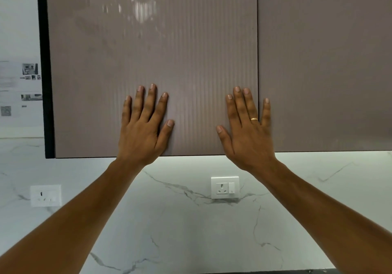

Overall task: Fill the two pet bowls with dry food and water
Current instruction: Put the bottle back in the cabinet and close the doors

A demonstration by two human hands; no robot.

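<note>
No readable writing anywhere. Far left, paper sheets (20, 91) on the wall carry small photos, text lines and what looks like a QR code, all too blurred to read.

Left hand (146, 125) lies flat on the ribbed taupe cabinet door (148, 51), fingers straight and slightly spread, thumb out to the right, holding nothing. Right hand (247, 129) is likewise flat and spread with nothing in its grasp; a gold ring (254, 119) sits on the ring finger. That hand spans the seam: most fingers on the ribbed door, little finger over the neighbouring door (324, 61) to the right. Both wrists cross the door's bottom edge; bare forearms come up from the lower corners.

Ribbed door looks closed, but whether it is fully flush I can't tell from this angle. It's glossy, with a light reflection near the top. A dark side panel (43, 61) edges the cabinet on the left.

Below: white marble backsplash (169, 220) with grey veins, lit by a strip under the cabinet. A blurred white socket (45, 195) sits at left, a socket with switch (225, 187) between the forearms.

Pet bowls, dry food and water are not in view.
</note>
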